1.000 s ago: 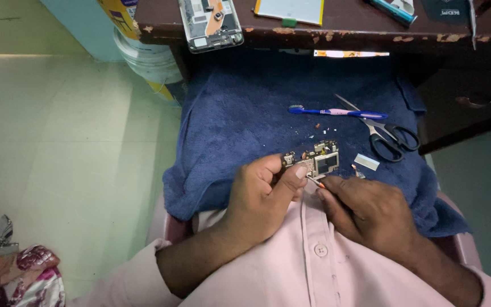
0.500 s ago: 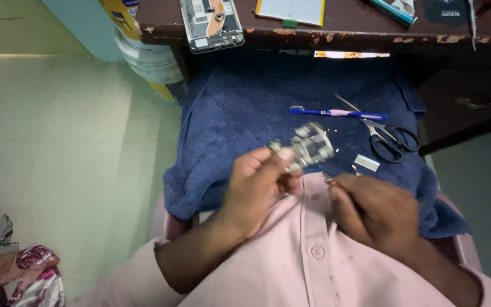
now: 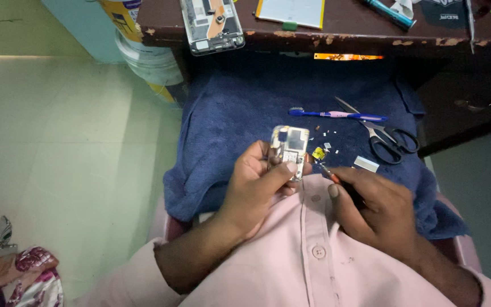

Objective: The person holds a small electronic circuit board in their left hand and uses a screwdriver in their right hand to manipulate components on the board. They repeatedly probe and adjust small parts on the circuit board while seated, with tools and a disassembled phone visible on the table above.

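Small circuit board [image 3: 290, 149] is pinched upright between thumb and fingers of the left hand [image 3: 257, 187], above the blue towel [image 3: 228, 113] on the lap. Right hand [image 3: 376, 207] is closed around a thin tool [image 3: 328, 172], tip just beside the board's lower edge. Step judged: probing or prying work on the board. Fine tip placement and a steady board are called for next. Loose bits [image 3: 325, 145], toothbrush [image 3: 336, 115] and scissors [image 3: 385, 136] lie nearby.

Towel [image 3: 240, 113] over the lap, below the desk edge [image 3: 342, 40] | toothbrush [image 3: 336, 115] lies on it, scissors [image 3: 385, 136] just right | circuit board [image 3: 291, 149] in left hand [image 3: 254, 190], nearer | right hand [image 3: 379, 207] beside, right
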